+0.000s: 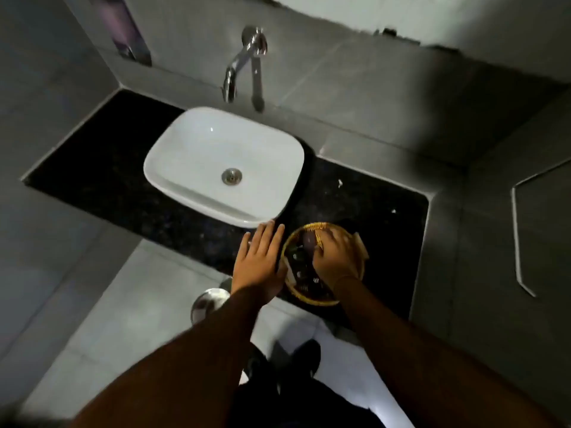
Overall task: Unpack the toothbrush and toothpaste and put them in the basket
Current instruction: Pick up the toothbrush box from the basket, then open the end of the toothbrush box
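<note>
Basket [304, 296] contents blurred (orientation unclear)

The right hand [335, 257] covers the 3 o'clock half of the basket [304, 296], so its fingertips and whatever they touch cannot be seen. The dark things inside the basket are blurred and too small to name; toothbrush or toothpaste cannot be told apart there. The left hand [259, 267] hides the basket's rim at 9 o'clock. Both arms are cut off by the bottom edge. A shiny round object [207, 301] at 7 o'clock of the basket is partly hidden by the left arm.
</note>
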`<state>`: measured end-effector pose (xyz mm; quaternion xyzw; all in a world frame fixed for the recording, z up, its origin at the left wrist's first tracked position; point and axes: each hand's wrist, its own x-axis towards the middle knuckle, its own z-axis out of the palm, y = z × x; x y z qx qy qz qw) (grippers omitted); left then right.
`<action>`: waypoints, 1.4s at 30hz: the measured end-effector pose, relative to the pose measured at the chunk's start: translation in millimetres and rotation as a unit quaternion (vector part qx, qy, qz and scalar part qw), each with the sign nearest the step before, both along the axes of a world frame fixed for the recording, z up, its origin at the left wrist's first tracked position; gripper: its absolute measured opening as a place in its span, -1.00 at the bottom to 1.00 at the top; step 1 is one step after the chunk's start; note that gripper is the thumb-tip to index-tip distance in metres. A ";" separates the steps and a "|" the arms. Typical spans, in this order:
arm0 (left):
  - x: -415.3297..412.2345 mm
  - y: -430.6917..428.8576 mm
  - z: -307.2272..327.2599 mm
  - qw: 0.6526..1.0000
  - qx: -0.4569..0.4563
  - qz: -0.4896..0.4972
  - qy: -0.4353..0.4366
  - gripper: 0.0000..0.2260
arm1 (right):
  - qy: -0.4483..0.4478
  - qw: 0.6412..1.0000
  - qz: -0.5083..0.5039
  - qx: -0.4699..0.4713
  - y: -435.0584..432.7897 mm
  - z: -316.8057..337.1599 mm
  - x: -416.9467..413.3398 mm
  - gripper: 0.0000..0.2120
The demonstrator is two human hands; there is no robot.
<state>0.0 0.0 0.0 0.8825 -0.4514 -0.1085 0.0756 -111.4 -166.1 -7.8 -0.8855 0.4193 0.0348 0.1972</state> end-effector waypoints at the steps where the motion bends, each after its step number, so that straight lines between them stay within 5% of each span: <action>1: -5.4 5.1 -10.3 0.999 0.026 0.001 0.019 -0.26 | 0.038 0.999 -0.003 0.019 2.2 -9.4 -4.9 -0.38; 5: -25.8 27.9 -45.2 0.999 0.024 -0.003 0.027 -0.25 | 0.056 0.990 -0.079 0.098 11.7 -41.7 -15.6 -0.18; 10: -38.0 27.7 -53.3 0.997 0.015 0.050 0.060 -0.25 | 0.077 0.986 -0.098 0.108 18.0 -65.4 -20.4 -0.27; 17: -18.6 1.5 -19.0 0.984 -0.018 0.112 0.138 -0.39 | -0.066 0.974 -0.188 0.109 18.6 -44.5 -30.1 -0.37; 23: 13.5 -38.6 34.0 0.853 -0.199 0.244 0.417 -0.49 | -0.131 0.985 -0.104 0.047 30.8 -24.0 -39.4 -0.40; 27: 26.5 -45.3 61.9 0.798 -0.289 0.228 0.477 -0.67 | -0.239 0.969 0.015 -0.062 30.3 -0.6 -39.1 -0.54; 35: 31.1 -11.3 102.5 0.783 -0.323 0.146 0.512 -0.81 | -0.303 0.950 0.080 -0.006 29.8 59.6 -31.1 -0.58; 42: 28.4 11.3 110.4 0.822 -0.314 0.127 0.458 -0.80 | -0.305 0.931 0.166 0.112 35.4 93.4 -4.5 -0.52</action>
